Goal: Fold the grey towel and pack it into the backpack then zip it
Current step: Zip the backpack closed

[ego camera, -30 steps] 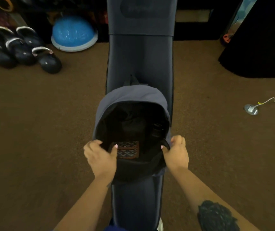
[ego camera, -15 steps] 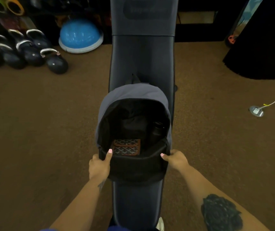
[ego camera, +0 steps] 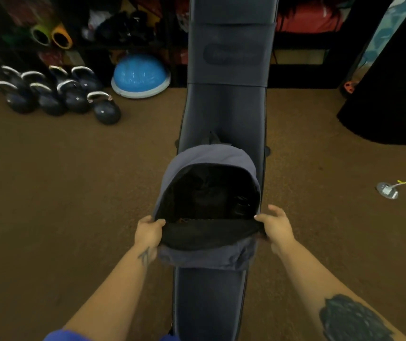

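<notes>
Open grey fabric backpack [ego camera: 206, 158] lay on dark padded bench [ego camera: 224, 114] | left hand [ego camera: 147, 232] and right hand [ego camera: 277, 226] gripped its near rim.

Padded bench [ego camera: 224, 112], kettlebells [ego camera: 56, 94], blue balance dome [ego camera: 140, 76], brown carpet [ego camera: 74, 193]

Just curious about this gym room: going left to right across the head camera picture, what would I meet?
Cluster of dark kettlebells with pale handles → blue half-dome balance trainer → left hand → open grey backpack on the dark padded bench → right hand → small silver floor fitting with a white cable.
</notes>
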The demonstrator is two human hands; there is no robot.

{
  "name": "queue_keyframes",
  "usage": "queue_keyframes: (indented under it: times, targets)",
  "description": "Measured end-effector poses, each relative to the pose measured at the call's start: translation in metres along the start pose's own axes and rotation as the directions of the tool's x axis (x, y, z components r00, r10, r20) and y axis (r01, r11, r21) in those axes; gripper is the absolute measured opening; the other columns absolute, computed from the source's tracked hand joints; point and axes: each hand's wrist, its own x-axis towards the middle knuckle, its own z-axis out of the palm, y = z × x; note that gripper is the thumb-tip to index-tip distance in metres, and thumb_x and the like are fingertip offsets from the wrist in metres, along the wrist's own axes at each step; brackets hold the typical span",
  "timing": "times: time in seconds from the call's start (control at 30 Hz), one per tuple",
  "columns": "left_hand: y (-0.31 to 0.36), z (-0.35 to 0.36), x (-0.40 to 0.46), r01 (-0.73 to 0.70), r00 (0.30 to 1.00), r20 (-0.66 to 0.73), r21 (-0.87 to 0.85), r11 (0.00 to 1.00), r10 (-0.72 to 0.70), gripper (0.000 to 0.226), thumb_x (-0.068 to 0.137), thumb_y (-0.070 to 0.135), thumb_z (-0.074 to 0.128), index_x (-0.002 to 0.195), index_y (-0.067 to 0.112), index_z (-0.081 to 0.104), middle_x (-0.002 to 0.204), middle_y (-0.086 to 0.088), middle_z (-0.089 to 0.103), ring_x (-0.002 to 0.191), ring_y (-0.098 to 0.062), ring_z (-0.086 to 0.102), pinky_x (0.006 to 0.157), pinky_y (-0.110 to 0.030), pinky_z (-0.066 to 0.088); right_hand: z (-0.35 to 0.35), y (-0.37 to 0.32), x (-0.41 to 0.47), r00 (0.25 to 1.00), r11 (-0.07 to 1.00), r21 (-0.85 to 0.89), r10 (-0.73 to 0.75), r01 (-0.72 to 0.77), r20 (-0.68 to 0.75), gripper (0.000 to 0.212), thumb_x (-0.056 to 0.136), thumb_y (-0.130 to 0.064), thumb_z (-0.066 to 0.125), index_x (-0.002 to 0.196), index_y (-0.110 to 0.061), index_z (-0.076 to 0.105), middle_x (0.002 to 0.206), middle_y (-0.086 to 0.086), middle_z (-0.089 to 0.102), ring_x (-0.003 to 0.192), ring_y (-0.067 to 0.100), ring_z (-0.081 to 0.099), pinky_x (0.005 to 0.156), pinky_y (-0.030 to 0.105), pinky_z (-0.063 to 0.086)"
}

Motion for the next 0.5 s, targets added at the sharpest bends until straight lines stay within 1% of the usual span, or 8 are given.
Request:
queue_keyframes:
  times: [0.03,0.1,0.17,0.23,0.3,0.4,0.47,0.5]
  targets:
    - [0.009,0.000,-0.001,-0.005,1.000,0.009,-0.040,0.999,0.005,0.050,0.092,0.017,0.055,0.139,0.015,0.038,0.131,-0.015,0.054,0.109,-0.033,0.059,0.088,-0.041,0.052,0.001,-0.011,-0.007,0.999,0.999,0.048,-0.028,0.026,0.027,0.039,0.090,-0.010,0.059,0.127,-0.015,0.048,0.105,0.015,0.062,0.076,0.028,0.065,0.062,0.037,0.057]
    - [0.028,0.002,-0.007,0.026,0.998,0.053,-0.142,0.990,-0.018,0.030,0.094,0.014,0.049,0.122,0.022,0.044,0.107,-0.012,0.062,0.076,-0.024,0.067,0.054,-0.029,0.053,0.008,-0.030,-0.024,0.992,0.994,0.066,-0.094,0.088,0.081,0.024,0.095,-0.018,0.054,0.117,-0.010,0.057,0.079,0.014,0.064,0.047,0.020,0.058,0.045,0.028,0.051]
    - [0.043,0.007,-0.011,0.035,0.995,0.093,-0.161,0.986,-0.020,0.017,0.097,0.015,0.043,0.112,0.020,0.046,0.086,-0.006,0.063,0.052,-0.012,0.065,0.039,-0.020,0.043,0.018,-0.045,-0.035,0.973,0.984,0.006,-0.177,0.178,0.149,0.027,0.093,-0.030,0.055,0.109,-0.009,0.062,0.072,0.011,0.063,0.045,0.017,0.056,0.048,0.027,0.046]
    - [0.055,0.011,-0.013,0.034,0.989,0.150,-0.146,0.989,-0.012,0.017,0.098,0.017,0.040,0.113,0.018,0.048,0.078,-0.005,0.063,0.054,-0.010,0.064,0.043,-0.021,0.041,0.032,-0.059,-0.045,0.914,0.907,-0.205,-0.313,0.368,0.258,0.031,0.086,-0.039,0.063,0.107,-0.017,0.064,0.081,0.007,0.066,0.060,0.016,0.061,0.057,0.023,0.047]
    - [0.061,0.013,-0.011,0.049,0.980,0.200,-0.138,0.989,-0.021,0.018,0.098,0.017,0.040,0.113,0.015,0.048,0.075,-0.007,0.064,0.060,-0.011,0.063,0.047,-0.022,0.040,0.048,-0.069,-0.052,0.818,0.638,-0.514,-0.412,0.574,0.401,0.041,0.075,-0.045,0.073,0.112,-0.034,0.058,0.085,-0.003,0.069,0.075,0.009,0.065,0.066,0.021,0.047]
    - [0.064,0.009,-0.004,0.051,0.970,0.243,-0.097,0.994,-0.026,0.022,0.097,0.019,0.043,0.117,0.012,0.049,0.076,-0.006,0.066,0.060,-0.010,0.064,0.047,-0.021,0.040,0.085,-0.079,-0.057,0.746,0.162,-0.760,-0.399,0.630,0.533,0.062,0.075,-0.047,0.072,0.131,-0.041,0.046,0.092,-0.005,0.070,0.091,0.015,0.065,0.076,0.031,0.052]
    - [0.064,0.005,-0.002,0.043,0.961,0.278,-0.094,0.995,-0.016,0.024,0.097,0.026,0.043,0.118,0.015,0.049,0.084,-0.004,0.068,0.060,-0.009,0.066,0.047,-0.020,0.040,0.102,-0.085,-0.057,0.719,0.010,-0.794,-0.430,0.608,0.546,0.041,0.083,-0.043,0.064,0.122,-0.035,0.056,0.101,-0.001,0.070,0.097,0.021,0.064,0.078,0.035,0.052]
    - [0.063,0.001,0.002,0.043,0.959,0.282,-0.106,0.993,-0.012,0.023,0.098,0.031,0.042,0.115,0.018,0.049,0.088,-0.002,0.069,0.059,-0.009,0.065,0.047,-0.020,0.039,0.108,-0.088,-0.055,0.722,0.003,-0.803,-0.440,0.596,0.534,0.029,0.086,-0.041,0.061,0.114,-0.030,0.062,0.101,0.001,0.069,0.096,0.023,0.063,0.076,0.035,0.051]
